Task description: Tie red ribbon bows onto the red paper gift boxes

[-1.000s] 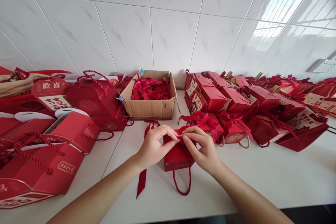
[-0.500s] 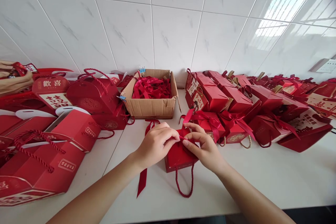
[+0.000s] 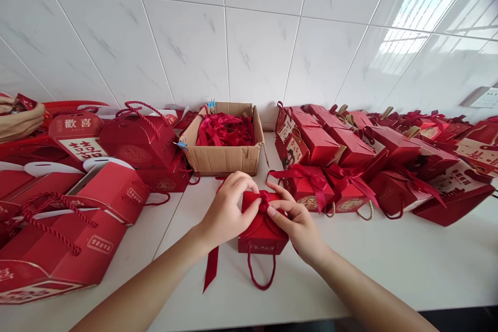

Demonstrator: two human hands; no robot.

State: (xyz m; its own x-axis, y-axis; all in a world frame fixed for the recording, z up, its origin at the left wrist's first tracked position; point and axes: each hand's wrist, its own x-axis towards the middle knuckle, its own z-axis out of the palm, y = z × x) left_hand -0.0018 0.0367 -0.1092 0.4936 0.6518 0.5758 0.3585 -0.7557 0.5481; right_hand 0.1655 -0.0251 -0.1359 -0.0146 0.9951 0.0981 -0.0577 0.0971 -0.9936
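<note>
On the white table (image 3: 389, 270), a red box (image 3: 262, 245) is flanked by both hands. By the left hand (image 3: 232, 211), a ribbon knot (image 3: 264, 198) is pinched at thumb and forefinger; by the right hand (image 3: 301, 223), its opposite side is touched (finger closure cannot be told). The knot, atop the box, lies between both, equally near.

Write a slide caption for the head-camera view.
Left hand and right hand meet at the red ribbon atop a red box, a ribbon-filled carton standing behind.
</note>
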